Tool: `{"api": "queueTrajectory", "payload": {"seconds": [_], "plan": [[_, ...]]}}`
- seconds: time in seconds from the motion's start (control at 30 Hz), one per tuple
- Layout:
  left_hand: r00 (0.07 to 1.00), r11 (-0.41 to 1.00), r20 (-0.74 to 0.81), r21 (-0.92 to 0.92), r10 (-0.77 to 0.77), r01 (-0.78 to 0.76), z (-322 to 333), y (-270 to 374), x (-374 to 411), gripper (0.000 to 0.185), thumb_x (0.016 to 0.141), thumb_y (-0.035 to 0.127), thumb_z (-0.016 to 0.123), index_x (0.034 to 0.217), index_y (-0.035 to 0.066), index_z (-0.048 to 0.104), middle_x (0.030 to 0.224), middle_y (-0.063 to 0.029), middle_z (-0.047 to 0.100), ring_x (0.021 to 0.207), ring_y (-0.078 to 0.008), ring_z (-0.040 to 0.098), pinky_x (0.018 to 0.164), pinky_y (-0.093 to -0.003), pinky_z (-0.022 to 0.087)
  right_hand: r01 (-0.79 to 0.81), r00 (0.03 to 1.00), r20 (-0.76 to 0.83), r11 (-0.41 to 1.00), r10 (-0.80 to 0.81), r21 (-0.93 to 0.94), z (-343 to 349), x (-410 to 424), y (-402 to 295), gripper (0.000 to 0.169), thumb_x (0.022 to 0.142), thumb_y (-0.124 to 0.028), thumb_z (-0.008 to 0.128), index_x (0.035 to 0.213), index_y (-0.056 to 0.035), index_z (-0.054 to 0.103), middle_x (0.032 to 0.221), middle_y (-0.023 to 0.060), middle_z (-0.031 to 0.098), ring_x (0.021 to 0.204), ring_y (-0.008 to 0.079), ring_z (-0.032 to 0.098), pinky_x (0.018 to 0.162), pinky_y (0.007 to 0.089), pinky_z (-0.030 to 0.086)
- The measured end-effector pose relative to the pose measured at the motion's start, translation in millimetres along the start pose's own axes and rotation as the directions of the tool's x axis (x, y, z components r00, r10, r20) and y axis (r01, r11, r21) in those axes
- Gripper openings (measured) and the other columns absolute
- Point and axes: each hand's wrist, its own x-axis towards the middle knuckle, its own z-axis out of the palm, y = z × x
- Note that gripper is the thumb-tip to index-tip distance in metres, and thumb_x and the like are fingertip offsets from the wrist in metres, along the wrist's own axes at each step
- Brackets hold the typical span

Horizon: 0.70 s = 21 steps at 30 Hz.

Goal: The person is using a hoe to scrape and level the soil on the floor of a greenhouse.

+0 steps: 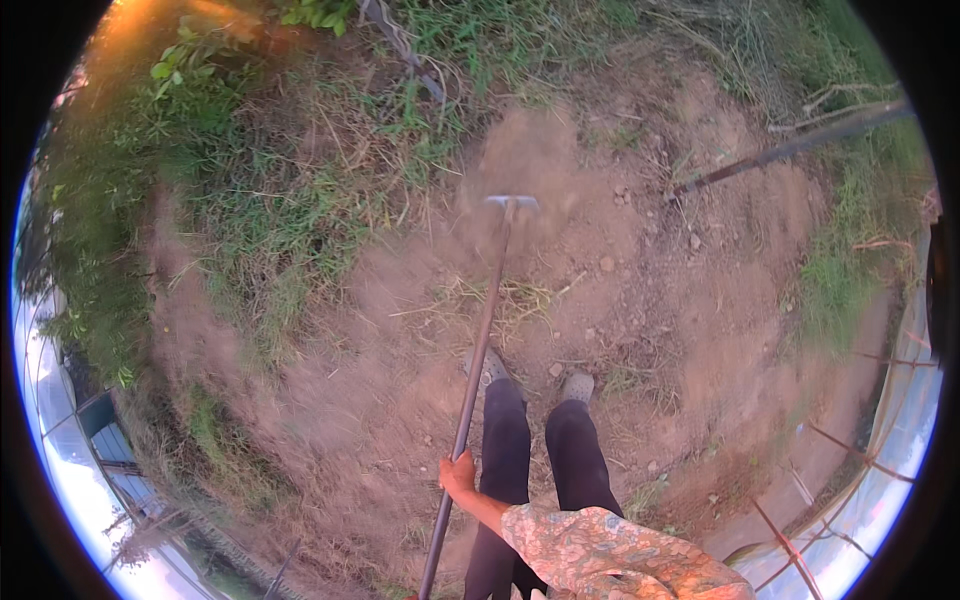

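My right hand [458, 474] is wrapped around the long handle of a hoe [487, 322], beside my thigh. The handle slopes away from me, passing over my left shoe. At its far end, the pale metal hoe blade [513, 202] is at the bare soil [420, 285], with blurred loose dirt or dust around it. Only a sliver of my left hand [411, 598] shows at the bottom edge by the handle; its fingers are cut off from view. Some pulled or cut grass [517, 300] lies between the blade and my feet.
My grey clogs [578, 387] stand on the soil. A slanting pole [787, 150] meets the ground at right; another post [401, 45] is at the top. Thick grass [315, 217] grows at left. Metal bars [787, 547] and pale sheeting line the lower right rim.
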Motion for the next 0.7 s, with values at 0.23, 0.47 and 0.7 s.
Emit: {"api": "queueTrajectory", "payload": {"seconds": [0.23, 0.47, 0.7], "plan": [[0.963, 0.977, -0.222, 0.179, 0.15, -0.111, -49, 120, 67, 0.039, 0.06, 0.036, 0.065, 0.081, 0.003, 0.063, 0.075, -0.0215, 0.062, 0.074, -0.0384, 0.06, 0.068, -0.0448, 0.049, 0.241, 0.969, -0.055, 0.97, -0.239, 0.025, -4, 71, -100, 0.015, 0.077, -0.008, 0.059, 0.08, -0.0007, 0.045, 0.049, 0.0071, 0.049, 0.035, 0.0185, 0.05, 0.03, 0.0336, 0.037], [0.92, 0.93, -0.165, -0.035, 0.355, -0.365, -72, 286, 151, 0.04, 0.065, 0.036, 0.065, 0.084, 0.002, 0.062, 0.072, -0.0221, 0.061, 0.073, -0.0366, 0.061, 0.065, -0.0437, 0.047, 0.455, 0.768, -0.299, 0.811, -0.567, -0.369, -30, 200, -252, 0.04, 0.075, -0.019, 0.061, 0.101, 0.0074, 0.046, 0.084, 0.0273, 0.058, 0.081, 0.0386, 0.059, 0.073, 0.0443, 0.044], [0.997, 1.0, -0.083, 0.015, 0.009, -0.008, 2, 13, 38, 0.041, 0.071, 0.04, 0.065, 0.087, 0.002, 0.063, 0.076, -0.0189, 0.064, 0.072, -0.0327, 0.061, 0.065, -0.0436, 0.047, 0.218, 0.944, -0.171, 0.921, -0.283, -0.322, 36, 51, 11, 0.033, 0.073, -0.012, 0.058, 0.097, 0.0038, 0.043, 0.069, 0.019, 0.057, 0.059, 0.031, 0.06, 0.053, 0.0417, 0.048]]}}
